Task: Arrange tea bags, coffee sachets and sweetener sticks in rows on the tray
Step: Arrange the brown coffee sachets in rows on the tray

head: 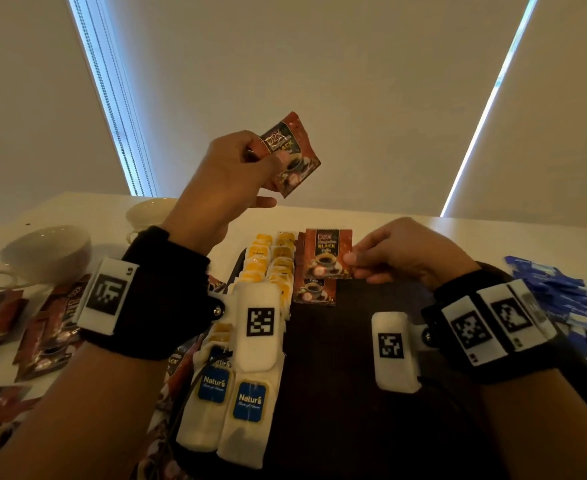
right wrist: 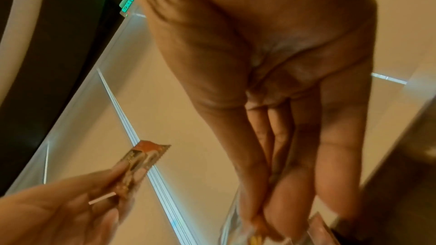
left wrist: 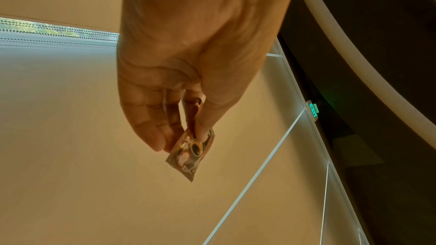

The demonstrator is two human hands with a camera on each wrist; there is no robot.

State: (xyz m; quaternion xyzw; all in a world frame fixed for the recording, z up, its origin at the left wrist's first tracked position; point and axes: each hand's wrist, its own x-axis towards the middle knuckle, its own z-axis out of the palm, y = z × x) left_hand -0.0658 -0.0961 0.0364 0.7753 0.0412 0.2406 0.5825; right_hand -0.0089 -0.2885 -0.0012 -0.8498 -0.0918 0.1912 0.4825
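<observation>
Pinching a sachet (head: pixel 291 154) w/ my left hand (head: pixel 229 178), thumb on its printed face, fingers behind; it's raised well above the tray (head: pixel 337 358), long axis tilted, top corner pointing up and right. My right hand (head: pixel 403 251) pinches the right edge of a 2nd sachet (head: pixel 327 253), upright, print readable, low over the tray's far end, overlapping a 3rd sachet (head: pixel 314 291) lying flat. Tea bags (head: pixel 271 265) sit in two rows along the tray's left side, long axes running away from me. Loose sachets (head: pixel 25 323) lie left of the tray, cups (head: pixel 48 251) beyond them, blue sticks (head: pixel 569 299) piled at right.

Left wrist: left hand (left wrist: pixel 188 62) seen from the palm, thumb and forefinger clamped on the sachet (left wrist: pixel 192 153), which hangs nearly edge-on, free end down. No tray here, only blinds and an exit sign (left wrist: pixel 313 110).

Right wrist: right hand (right wrist: pixel 271 100), fingers together and extended down; fingertips blurred, grip unclear here. Left hand (right wrist: pixel 61 210) and its sachet (right wrist: pixel 141 163) show at lower left, pointing up-right.
</observation>
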